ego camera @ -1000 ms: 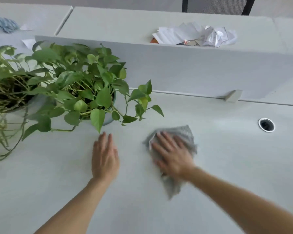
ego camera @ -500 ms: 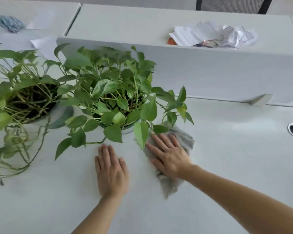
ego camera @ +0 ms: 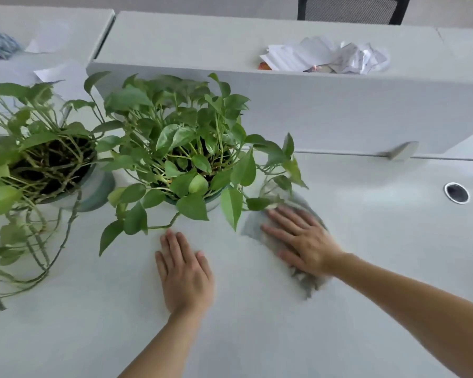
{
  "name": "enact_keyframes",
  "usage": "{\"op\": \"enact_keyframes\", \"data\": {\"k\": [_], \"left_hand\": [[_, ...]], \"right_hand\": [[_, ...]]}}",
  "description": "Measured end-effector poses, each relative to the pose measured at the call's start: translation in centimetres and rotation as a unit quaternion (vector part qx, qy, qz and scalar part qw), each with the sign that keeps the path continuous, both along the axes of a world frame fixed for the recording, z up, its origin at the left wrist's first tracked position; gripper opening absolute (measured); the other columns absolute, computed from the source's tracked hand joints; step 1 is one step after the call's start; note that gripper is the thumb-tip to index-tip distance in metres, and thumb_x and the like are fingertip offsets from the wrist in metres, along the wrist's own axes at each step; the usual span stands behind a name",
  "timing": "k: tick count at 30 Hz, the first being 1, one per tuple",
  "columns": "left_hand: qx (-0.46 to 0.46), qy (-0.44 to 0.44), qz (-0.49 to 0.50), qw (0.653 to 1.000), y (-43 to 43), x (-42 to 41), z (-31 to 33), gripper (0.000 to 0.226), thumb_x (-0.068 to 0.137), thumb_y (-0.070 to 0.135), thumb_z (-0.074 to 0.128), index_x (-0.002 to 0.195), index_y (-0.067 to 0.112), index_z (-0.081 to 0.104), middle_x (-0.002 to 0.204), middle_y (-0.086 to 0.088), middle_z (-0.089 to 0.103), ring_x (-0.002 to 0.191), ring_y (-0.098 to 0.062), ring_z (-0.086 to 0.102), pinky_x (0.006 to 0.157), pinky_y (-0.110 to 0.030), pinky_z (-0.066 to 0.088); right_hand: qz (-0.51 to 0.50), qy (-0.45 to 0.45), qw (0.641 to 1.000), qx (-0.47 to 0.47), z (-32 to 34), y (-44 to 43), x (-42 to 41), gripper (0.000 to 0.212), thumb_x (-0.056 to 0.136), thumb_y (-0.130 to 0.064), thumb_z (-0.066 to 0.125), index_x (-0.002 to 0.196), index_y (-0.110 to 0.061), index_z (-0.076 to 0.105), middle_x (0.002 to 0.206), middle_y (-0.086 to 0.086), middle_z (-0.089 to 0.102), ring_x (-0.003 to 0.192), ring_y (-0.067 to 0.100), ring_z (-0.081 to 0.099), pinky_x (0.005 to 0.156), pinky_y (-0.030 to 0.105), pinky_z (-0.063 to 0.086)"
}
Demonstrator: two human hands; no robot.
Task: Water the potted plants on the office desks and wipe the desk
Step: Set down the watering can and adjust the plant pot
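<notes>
Cleanup on a pale, smooth desk (ego camera: 257, 336): the right hand (ego camera: 301, 241) presses flat, fingers straight, on a soft grey cloth (ego camera: 253, 230) just beside the nearer potted plant (ego camera: 186, 148), under its drooping heart-shaped leaves (ego camera: 231, 208); the left hand (ego camera: 186, 276) rests open on bare desk, holding nothing. A wide sweep could snag a trailing vine (ego camera: 164, 226) and tip the round pot (ego camera: 215, 201)
</notes>
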State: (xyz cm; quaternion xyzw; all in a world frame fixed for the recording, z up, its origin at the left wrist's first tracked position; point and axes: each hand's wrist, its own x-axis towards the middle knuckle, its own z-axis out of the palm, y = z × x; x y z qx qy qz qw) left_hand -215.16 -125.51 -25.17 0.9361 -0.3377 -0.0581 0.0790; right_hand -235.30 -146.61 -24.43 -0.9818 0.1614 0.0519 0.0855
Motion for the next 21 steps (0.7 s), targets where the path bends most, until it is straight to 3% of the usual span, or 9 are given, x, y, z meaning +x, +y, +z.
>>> {"op": "enact_keyframes", "data": {"k": [2, 4, 6, 8, 11, 13, 15, 17, 21], "left_hand": [[-0.003, -0.002, -0.003, 1.000, 0.0, 0.1, -0.1, 0.063, 0.096, 0.031, 0.022, 0.145, -0.007, 0.034, 0.156, -0.022, 0.026, 0.146, -0.034, 0.019, 0.118, -0.047, 0.014], [-0.004, -0.003, -0.007, 1.000, 0.1, 0.1, -0.3, 0.063, 0.097, 0.031, 0.020, 0.145, -0.007, 0.033, 0.156, -0.022, 0.026, 0.146, -0.034, 0.018, 0.118, -0.048, 0.014], [0.001, -0.007, -0.008, 1.000, 0.1, 0.2, -0.5, 0.064, 0.096, 0.032, 0.019, 0.145, -0.006, 0.032, 0.155, -0.022, 0.026, 0.146, -0.035, 0.018, 0.118, -0.048, 0.014], [0.012, 0.002, -0.005, 1.000, 0.4, 0.6, -0.7, 0.065, 0.096, 0.033, 0.017, 0.145, -0.006, 0.031, 0.155, -0.023, 0.026, 0.146, -0.036, 0.018, 0.118, -0.049, 0.014], [0.010, 0.016, 0.006, 1.000, 0.3, 0.4, -0.3, 0.055, 0.099, 0.024, 0.033, 0.144, -0.007, 0.035, 0.154, -0.026, 0.026, 0.145, -0.040, 0.019, 0.118, -0.052, 0.017], [-0.009, 0.027, -0.020, 0.999, -0.7, -1.0, 0.5, 0.047, 0.097, 0.015, 0.046, 0.139, -0.008, 0.044, 0.150, -0.028, 0.031, 0.142, -0.043, 0.025, 0.115, -0.055, 0.023], [-0.029, 0.022, -0.078, 0.996, -2.2, -3.4, 1.2, 0.043, 0.096, 0.014, 0.048, 0.133, -0.007, 0.051, 0.146, -0.030, 0.038, 0.139, -0.045, 0.031, 0.113, -0.055, 0.028], [-0.040, 0.032, -0.134, 0.990, -4.5, -6.6, 2.0, 0.048, 0.095, 0.025, 0.037, 0.128, -0.004, 0.056, 0.142, -0.029, 0.045, 0.135, -0.045, 0.038, 0.111, -0.054, 0.031], [-0.044, 0.039, -0.237, 0.970, -9.8, -13.0, 2.5, 0.054, 0.093, 0.030, 0.028, 0.126, 0.002, 0.059, 0.141, -0.026, 0.047, 0.134, -0.042, 0.041, 0.112, -0.049, 0.033]], "right_hand": [[-0.191, 0.001, 0.981, -0.034, 0.3, -5.9, -3.5, 0.060, 0.098, -0.067, 0.009, 0.155, -0.048, 0.010, 0.165, 0.003, 0.023, 0.153, 0.023, 0.016, 0.121, 0.036, 0.004], [-0.435, 0.017, 0.900, 0.012, 0.9, -9.1, -4.0, 0.064, 0.097, -0.063, 0.011, 0.158, -0.041, 0.007, 0.169, 0.000, 0.004, 0.155, 0.019, -0.001, 0.124, 0.040, -0.002], [-0.561, 0.010, 0.827, 0.040, 0.8, -7.7, -1.9, 0.065, 0.100, -0.056, 0.015, 0.160, -0.033, 0.010, 0.168, 0.003, -0.004, 0.155, 0.021, -0.008, 0.124, 0.048, -0.002], [-0.527, 0.011, 0.848, 0.051, 0.2, -3.0, 0.0, 0.065, 0.101, -0.055, 0.014, 0.160, -0.030, 0.008, 0.168, 0.006, -0.007, 0.154, 0.025, -0.011, 0.124, 0.051, -0.003], [-0.221, 0.006, 0.975, 0.031, -0.5, 5.5, -3.6, 0.062, 0.102, -0.057, 0.013, 0.159, -0.033, 0.015, 0.167, 0.003, 0.000, 0.155, 0.025, -0.002, 0.123, 0.053, 0.006], [-0.071, 0.030, 0.997, 0.027, 0.2, 6.0, -10.2, 0.057, 0.104, -0.056, 0.016, 0.158, -0.037, 0.019, 0.167, 0.001, 0.012, 0.155, 0.024, 0.008, 0.122, 0.047, 0.010], [-0.128, 0.044, 0.991, -0.002, 0.8, 2.5, -16.5, 0.058, 0.102, -0.061, 0.012, 0.157, -0.043, 0.012, 0.165, 0.001, 0.024, 0.154, 0.020, 0.013, 0.120, 0.042, 0.015], [-0.340, 0.051, 0.939, -0.013, 1.5, -2.3, -21.2, 0.068, 0.093, -0.072, -0.001, 0.156, -0.046, 0.001, 0.167, -0.002, 0.015, 0.154, 0.013, 0.002, 0.122, 0.040, 0.010], [-0.654, 0.033, 0.754, 0.053, 1.3, -6.6, -20.7, 0.068, 0.098, -0.058, 0.013, 0.160, -0.032, 0.009, 0.168, 0.004, -0.006, 0.154, 0.023, -0.009, 0.124, 0.049, -0.003]]}}
